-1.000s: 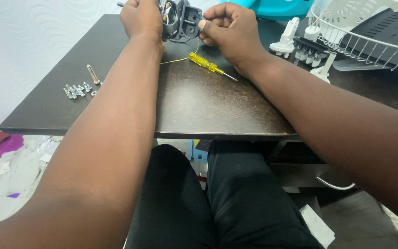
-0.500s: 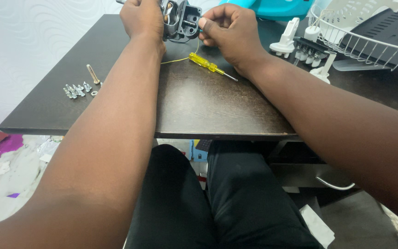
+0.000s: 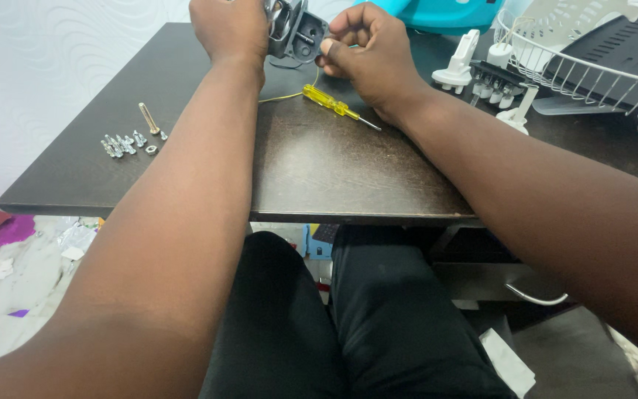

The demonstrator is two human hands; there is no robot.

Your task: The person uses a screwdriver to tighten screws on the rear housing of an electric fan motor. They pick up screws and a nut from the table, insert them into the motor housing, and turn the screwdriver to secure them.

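My left hand (image 3: 229, 28) and my right hand (image 3: 373, 55) both grip a small dark grey plastic part (image 3: 297, 31) above the far side of the dark table (image 3: 319, 162). The right thumb presses against its right edge. A thin yellow wire (image 3: 283, 96) hangs from the part down to the tabletop. A yellow-handled screwdriver (image 3: 332, 106) lies on the table just under my right hand, tip pointing right. The upper part of the grey piece is cut off by the frame's top edge.
Several silver screws (image 3: 119, 142) and a long bolt (image 3: 148, 118) lie at the table's left. White plastic pieces (image 3: 467, 63) and a white wire rack (image 3: 585, 70) sit at the right; a teal object (image 3: 452, 13) is behind. Scraps litter the floor (image 3: 9, 244) at left.
Both hands and the grey part have shifted slightly; the part now sits a little more to the right between the hands. Nothing on the table has moved.
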